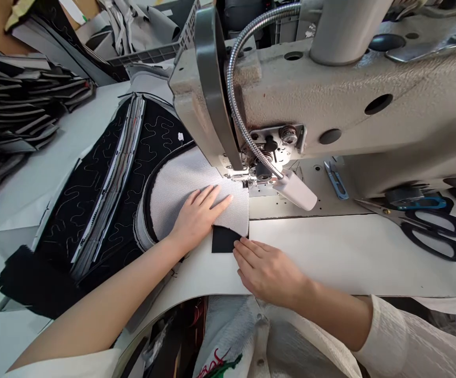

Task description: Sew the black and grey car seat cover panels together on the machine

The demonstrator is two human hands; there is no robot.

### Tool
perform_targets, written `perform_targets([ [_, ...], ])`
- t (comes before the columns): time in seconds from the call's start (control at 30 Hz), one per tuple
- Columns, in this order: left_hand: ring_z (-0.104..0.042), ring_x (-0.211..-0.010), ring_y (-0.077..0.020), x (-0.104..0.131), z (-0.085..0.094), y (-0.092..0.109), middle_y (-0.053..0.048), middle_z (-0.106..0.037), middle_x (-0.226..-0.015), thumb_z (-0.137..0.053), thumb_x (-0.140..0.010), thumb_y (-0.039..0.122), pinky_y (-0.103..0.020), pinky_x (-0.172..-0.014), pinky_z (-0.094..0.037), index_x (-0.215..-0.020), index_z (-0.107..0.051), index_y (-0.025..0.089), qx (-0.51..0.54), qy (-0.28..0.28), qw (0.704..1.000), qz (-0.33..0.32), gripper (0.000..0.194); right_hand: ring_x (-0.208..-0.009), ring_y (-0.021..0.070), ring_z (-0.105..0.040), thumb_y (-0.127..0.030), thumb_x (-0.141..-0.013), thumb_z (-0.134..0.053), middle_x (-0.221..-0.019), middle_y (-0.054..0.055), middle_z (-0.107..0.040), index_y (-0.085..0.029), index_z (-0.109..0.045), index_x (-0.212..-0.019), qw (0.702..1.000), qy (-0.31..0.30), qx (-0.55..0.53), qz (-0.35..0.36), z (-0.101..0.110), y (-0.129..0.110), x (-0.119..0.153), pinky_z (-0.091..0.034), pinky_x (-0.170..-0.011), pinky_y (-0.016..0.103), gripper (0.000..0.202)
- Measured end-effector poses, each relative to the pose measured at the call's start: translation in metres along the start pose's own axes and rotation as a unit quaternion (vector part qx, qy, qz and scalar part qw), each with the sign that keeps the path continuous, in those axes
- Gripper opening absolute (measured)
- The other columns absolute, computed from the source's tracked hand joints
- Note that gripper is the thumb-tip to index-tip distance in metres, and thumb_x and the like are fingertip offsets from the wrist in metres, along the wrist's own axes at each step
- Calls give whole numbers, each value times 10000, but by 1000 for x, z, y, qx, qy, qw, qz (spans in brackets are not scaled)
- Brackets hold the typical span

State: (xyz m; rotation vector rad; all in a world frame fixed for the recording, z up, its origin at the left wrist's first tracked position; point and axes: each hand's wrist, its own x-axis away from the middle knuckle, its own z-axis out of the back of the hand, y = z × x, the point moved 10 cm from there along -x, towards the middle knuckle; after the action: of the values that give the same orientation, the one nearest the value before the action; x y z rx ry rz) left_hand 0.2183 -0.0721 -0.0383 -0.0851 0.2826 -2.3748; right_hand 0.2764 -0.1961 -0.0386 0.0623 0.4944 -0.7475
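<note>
My left hand (197,216) lies flat with its fingers spread on a light grey mesh fabric piece (176,181). The mesh has a black curved border and joins a black panel (153,134) with wavy white stitching. Its right edge reaches under the presser foot of the sewing machine (247,184). Below the mesh a small black fabric patch (224,240) sticks out on the table. My right hand (269,270) rests at the patch's right edge, fingers stretched out and together, fingertips touching it. Whatever is beneath the right palm is hidden.
Right of the needle hangs a white lamp head (297,191) on a flexible metal neck. Blue thread snips (335,181) and black-handled scissors (428,226) lie farther right. Stacked fabric pieces (15,105) stand at left. Behind is a grey crate (153,52) holding fabric.
</note>
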Motion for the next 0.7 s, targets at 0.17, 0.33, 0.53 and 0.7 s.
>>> perform_targets([
  [0.17, -414, -1282, -285, -12, -1, -6, -154, -398, -1422, -409, -836, 21, -421, -970, -420, -1302, -522, 242, 20, 37, 998, -36, 528, -1133, 256, -570, -189, -867, -502, -1215, 182, -606, -10, -608, -1160, 1000, -7, 11, -4, 0, 15, -9, -481, -953, 365, 359],
  [0.33, -497, -1192, -224, -19, 4, -2, -94, -544, -1302, -447, -897, 131, -356, -922, -435, -1207, -596, 268, 22, 110, 984, -136, 371, -1099, 261, -588, -219, -895, -459, -1188, 173, -624, -11, -633, -1128, 999, 4, 27, -23, 3, 31, -19, -489, -937, 367, 357],
  [0.53, -542, -1098, -173, -30, 2, -10, -36, -623, -1199, -434, -935, 177, -308, -892, -418, -1123, -647, 298, 43, 145, 971, -185, 309, -1165, 282, -540, -262, -897, -455, -1272, 177, -567, 14, -585, -1200, 997, -25, 18, -65, -3, 48, -26, -462, -982, 399, 430],
  [0.7, -563, -986, -166, -48, -4, -24, -44, -673, -1025, -402, -945, 182, -305, -870, -411, -1117, -658, 295, 52, 141, 973, -174, 328, -1174, 260, -531, -223, -908, -434, -1273, 153, -573, -6, -589, -1199, 997, -21, 11, -79, -3, 52, -28, -449, -1002, 403, 395],
])
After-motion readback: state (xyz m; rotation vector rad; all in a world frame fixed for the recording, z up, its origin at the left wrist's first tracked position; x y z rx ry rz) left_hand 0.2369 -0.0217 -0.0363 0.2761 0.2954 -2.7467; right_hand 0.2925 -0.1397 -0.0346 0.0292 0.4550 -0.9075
